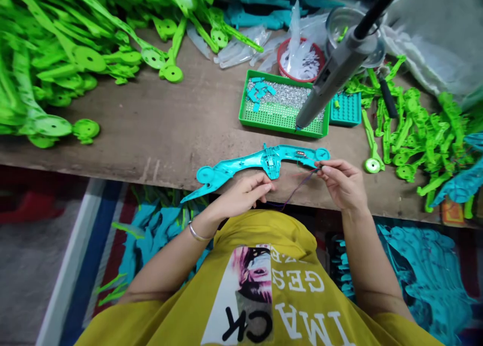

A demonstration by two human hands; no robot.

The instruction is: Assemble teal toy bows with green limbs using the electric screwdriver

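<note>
A teal plastic toy-bow half (241,163) lies hollow side up near the table's front edge, with a small metal part (301,154) seated in its right arm. Thin dark wires (300,186) hang from my right hand (342,182), pinched between thumb and fingertips beside the bow's right end. My left hand (247,192) is just below the bow's middle, its fingers curled and thumb pressed in. The wires loop down towards it, but what its fingertips hold, if anything, is hidden.
A grey electric screwdriver (328,76) hangs over a green tray (283,119) of screws. Behind are a red basket (302,76) and plastic bags. Green parts pile up left (56,69) and right (415,124). Teal shells (426,270) are stacked below the table (151,149).
</note>
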